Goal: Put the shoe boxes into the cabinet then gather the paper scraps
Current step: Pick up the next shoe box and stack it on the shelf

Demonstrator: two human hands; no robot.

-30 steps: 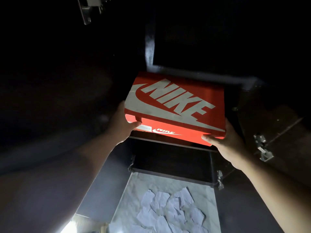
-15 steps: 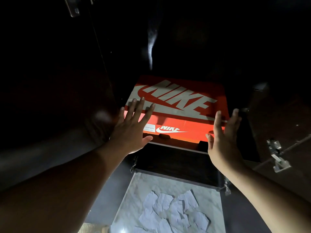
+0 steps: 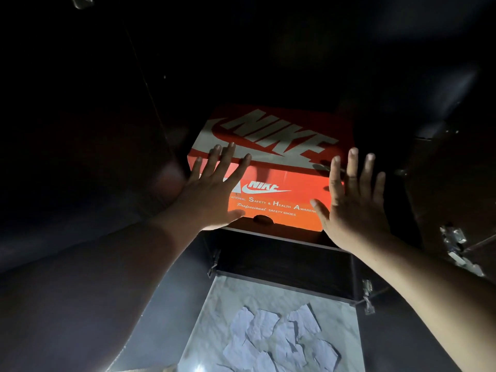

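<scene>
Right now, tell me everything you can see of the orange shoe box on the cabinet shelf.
The orange shoe box looks like cardboard, lid closed, with a large white NIKE logo on top and a smaller logo plus safety-shoes lettering on its front face, above a small finger notch. It sits level on a dark cabinet shelf, front end facing out. The left hand lies flat against its front left corner, fingers straight; the right hand is spread open at its front right corner, contact unclear.

The shoe box [image 3: 271, 157] fills the cabinet shelf [image 3: 281, 238]; dark space stays open above.
</scene>
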